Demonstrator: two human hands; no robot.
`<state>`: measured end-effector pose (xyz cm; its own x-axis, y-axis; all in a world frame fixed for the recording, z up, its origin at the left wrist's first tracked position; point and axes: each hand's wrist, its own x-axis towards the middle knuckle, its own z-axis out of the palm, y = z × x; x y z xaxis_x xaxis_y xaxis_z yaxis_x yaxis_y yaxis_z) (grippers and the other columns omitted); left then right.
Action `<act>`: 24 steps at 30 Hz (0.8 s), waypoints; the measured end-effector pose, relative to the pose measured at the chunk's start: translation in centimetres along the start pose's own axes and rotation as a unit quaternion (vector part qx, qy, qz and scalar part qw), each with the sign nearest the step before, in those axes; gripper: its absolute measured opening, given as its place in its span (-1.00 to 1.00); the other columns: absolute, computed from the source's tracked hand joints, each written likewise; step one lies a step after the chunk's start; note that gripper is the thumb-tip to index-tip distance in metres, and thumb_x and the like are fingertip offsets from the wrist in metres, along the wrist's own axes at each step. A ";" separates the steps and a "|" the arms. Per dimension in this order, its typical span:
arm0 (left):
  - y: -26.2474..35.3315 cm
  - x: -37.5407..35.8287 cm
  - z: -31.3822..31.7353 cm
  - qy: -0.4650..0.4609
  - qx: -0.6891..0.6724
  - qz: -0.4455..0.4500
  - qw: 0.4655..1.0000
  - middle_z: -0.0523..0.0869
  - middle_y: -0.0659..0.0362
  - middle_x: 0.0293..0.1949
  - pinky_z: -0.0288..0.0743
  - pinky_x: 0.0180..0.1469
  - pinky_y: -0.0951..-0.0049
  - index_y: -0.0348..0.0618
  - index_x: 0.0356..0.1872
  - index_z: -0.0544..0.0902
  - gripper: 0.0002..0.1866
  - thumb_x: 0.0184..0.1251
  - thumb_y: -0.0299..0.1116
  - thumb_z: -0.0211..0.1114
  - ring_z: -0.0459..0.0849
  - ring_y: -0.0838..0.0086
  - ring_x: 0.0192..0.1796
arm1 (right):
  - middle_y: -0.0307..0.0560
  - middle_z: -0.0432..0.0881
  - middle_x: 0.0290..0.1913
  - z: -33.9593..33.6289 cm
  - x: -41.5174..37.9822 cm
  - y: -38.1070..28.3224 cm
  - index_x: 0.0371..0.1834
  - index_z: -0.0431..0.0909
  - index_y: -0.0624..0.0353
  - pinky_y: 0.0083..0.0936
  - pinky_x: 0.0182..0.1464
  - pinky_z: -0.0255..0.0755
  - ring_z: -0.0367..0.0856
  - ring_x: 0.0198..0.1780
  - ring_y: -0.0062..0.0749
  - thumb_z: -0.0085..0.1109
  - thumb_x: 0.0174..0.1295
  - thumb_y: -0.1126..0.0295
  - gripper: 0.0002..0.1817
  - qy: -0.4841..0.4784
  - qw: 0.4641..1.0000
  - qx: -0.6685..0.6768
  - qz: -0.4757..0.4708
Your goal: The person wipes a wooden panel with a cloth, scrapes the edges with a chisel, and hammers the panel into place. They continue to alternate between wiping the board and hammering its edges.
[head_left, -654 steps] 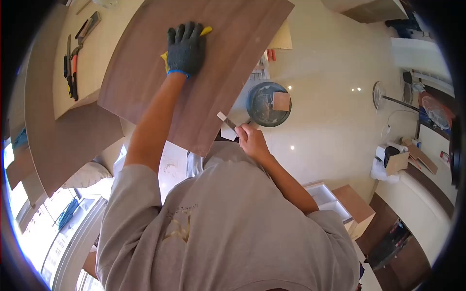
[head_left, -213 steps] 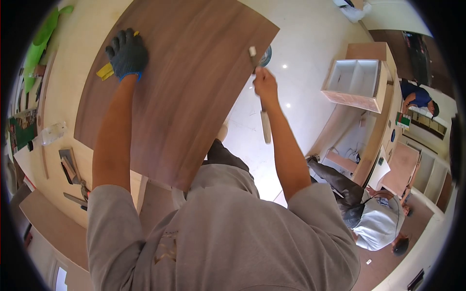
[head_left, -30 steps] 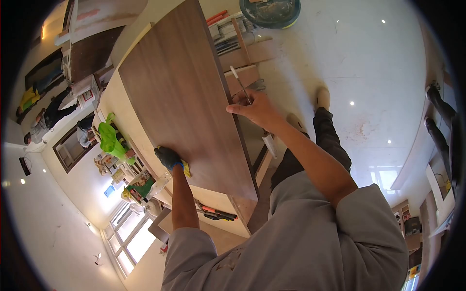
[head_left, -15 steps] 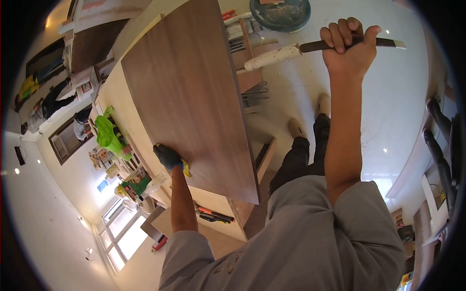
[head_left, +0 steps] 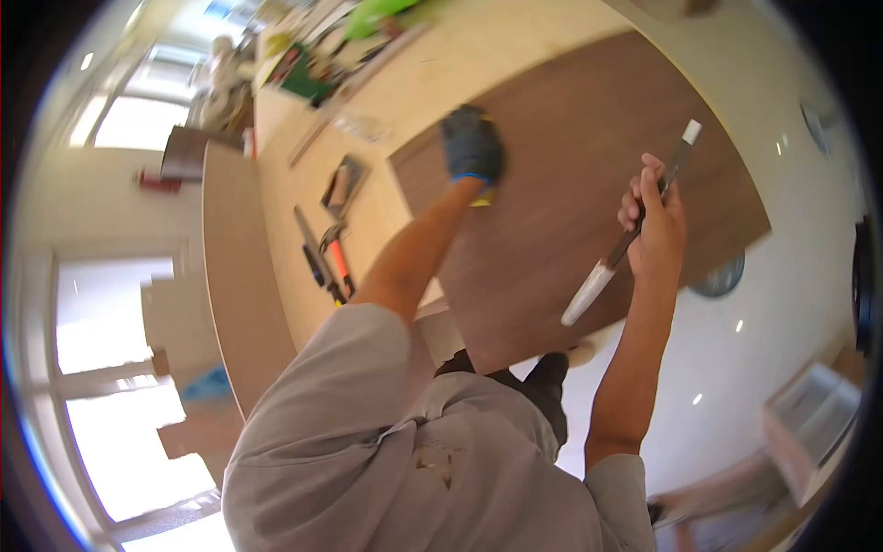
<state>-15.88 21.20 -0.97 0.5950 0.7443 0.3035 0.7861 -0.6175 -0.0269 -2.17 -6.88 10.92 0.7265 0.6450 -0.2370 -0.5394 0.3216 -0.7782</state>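
Note:
My left hand (head_left: 474, 145), in a dark glove with a blue cuff, presses on the brown wood-grain panel (head_left: 570, 193) near its left edge. Bits of a yellow cloth (head_left: 484, 197) show from under the glove; the rest of it is covered. Over the panel's right part, my right hand (head_left: 655, 216) is closed round the dark middle of a long flat blade-like tool (head_left: 618, 250). One end of this tool is wrapped in white, the other has a pale tip. The tool slants, pale tip up and to the right.
The panel lies on a pale wooden worktop (head_left: 386, 193). Left of it are an orange-handled hammer (head_left: 339, 260), a long dark hand tool (head_left: 315, 264) and a plane-like tool (head_left: 343, 186). A green bag (head_left: 377, 17) and clutter occupy the far side. A round basin (head_left: 722, 276) stands on the floor.
The view has swung round, bringing the worktop tools into sight on the left. My right hand has come over the panel with its tool. My left hand stays on the panel with the cloth.

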 end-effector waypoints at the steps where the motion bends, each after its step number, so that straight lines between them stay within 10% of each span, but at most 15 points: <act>1: 0.2 -0.3 0.0 0.024 0.010 -0.010 1.000 0.55 -0.15 0.20 0.17 0.45 -0.06 -0.26 0.17 0.53 -0.59 0.38 -0.28 0.06 0.44 -0.04 0.32 | -0.32 0.37 -0.38 1.9 2.4 1.7 0.18 0.43 0.18 -0.64 -0.47 0.20 0.31 -0.49 -0.66 0.21 0.47 0.30 -0.67 -0.017 0.999 -0.033 0.001; 6: 1.4 -0.1 0.3 0.010 -0.070 -0.067 0.995 0.36 -0.13 0.47 -0.11 0.58 -0.15 -0.24 0.37 0.44 -0.46 0.53 -0.13 -0.03 0.23 -0.07 0.53 | -0.25 0.50 -0.29 2.5 14.8 11.7 0.27 0.42 0.21 -0.60 -0.38 0.36 0.45 -0.40 -0.61 0.27 0.41 0.31 -0.56 -0.047 0.973 -0.227 -0.016; 10: 0.7 -0.5 -0.4 0.007 -0.155 -0.082 0.985 0.34 -0.11 0.49 -0.27 0.62 -0.16 -0.23 0.38 0.45 -0.46 0.56 -0.11 -0.05 0.17 -0.01 0.58 | 0.10 0.54 0.28 1.9 16.7 15.2 0.45 0.33 0.30 -0.43 0.21 0.47 0.62 0.16 -0.23 0.20 0.45 0.26 -0.41 0.024 0.810 -0.564 -0.162; 12: -0.4 -0.8 -0.8 0.029 -0.230 -0.060 0.971 0.53 -0.08 0.31 0.03 0.53 -0.05 -0.21 0.35 0.48 -0.53 0.53 -0.20 0.03 0.40 0.07 0.42 | 0.01 0.60 0.14 3.7 12.7 15.4 0.38 0.39 0.30 -0.50 0.19 0.45 0.62 0.07 -0.36 0.15 0.48 0.26 -0.50 0.007 0.714 -0.619 -0.327; 13: -1.1 -1.1 -1.2 0.042 -0.268 -0.046 0.961 0.63 -0.07 0.22 0.19 0.49 0.00 -0.20 0.33 0.50 -0.55 0.52 -0.25 0.08 0.51 0.12 0.34 | -0.01 0.61 0.06 5.4 9.2 14.9 0.34 0.42 0.30 -0.47 0.11 0.49 0.61 0.00 -0.39 0.13 0.49 0.28 -0.54 -0.034 0.777 -0.570 -0.267; 17: -7.9 -5.4 -4.6 0.002 -0.727 -0.237 0.645 0.74 0.06 -0.21 0.56 -0.02 0.23 -0.14 0.25 0.56 -0.61 0.59 -0.18 0.03 0.71 0.34 -0.15 | -0.21 0.63 -0.39 14.1 -7.9 17.5 0.00 0.63 0.26 -0.46 -0.22 0.52 0.58 -0.35 -0.54 0.06 0.52 0.33 -0.76 -0.175 0.839 -0.514 -0.028; 18: -10.9 -7.3 -6.0 0.000 -0.758 -0.287 0.585 0.73 0.12 -0.36 0.59 -0.20 0.30 -0.14 0.21 0.58 -0.63 0.60 -0.16 0.06 0.70 0.41 -0.34 | -0.16 0.69 -0.37 12.6 -9.8 21.2 -0.11 0.68 0.23 -0.40 -0.27 0.53 0.62 -0.36 -0.51 0.11 0.48 0.35 -0.80 -0.259 0.777 -0.568 -0.079; 19: -13.9 -9.3 -6.7 0.009 -0.749 -0.328 0.575 0.66 0.19 -0.41 0.58 -0.25 0.40 -0.15 0.15 0.63 -0.62 0.60 -0.09 0.10 0.63 0.53 -0.41 | -0.03 0.73 -0.38 16.2 -12.6 22.4 -0.16 0.69 0.24 -0.33 -0.28 0.55 0.69 -0.39 -0.33 0.17 0.43 0.37 -0.82 -0.276 0.776 -0.563 0.065; 20: -16.7 -11.6 -9.7 0.070 -0.781 -0.339 0.519 0.60 0.26 -0.44 0.57 -0.32 0.47 -0.14 0.09 0.66 -0.66 0.59 -0.12 0.13 0.60 0.62 -0.42 | 0.10 0.71 -0.40 17.8 -13.5 25.3 -0.16 0.67 0.26 -0.30 -0.27 0.55 0.70 -0.39 -0.05 0.21 0.39 0.37 -0.83 -0.332 0.737 -0.588 0.019; 24: -26.6 -19.2 -16.8 0.087 -0.670 -0.370 0.638 0.65 0.27 -0.39 0.52 -0.39 0.56 -0.20 0.08 0.72 -0.73 0.55 -0.31 0.20 0.55 0.71 -0.46 | 0.28 0.70 -0.16 25.4 -14.3 33.9 -0.01 0.59 0.24 0.01 -0.12 0.57 0.69 -0.15 0.23 0.21 0.34 0.22 -0.67 -0.448 0.606 -0.653 -0.076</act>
<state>-51.04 19.10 9.88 0.0247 0.9906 -0.1349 -0.0765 0.1364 0.9877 -41.65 12.39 2.72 -0.1128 0.9824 -0.1490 0.7265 -0.0207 -0.6868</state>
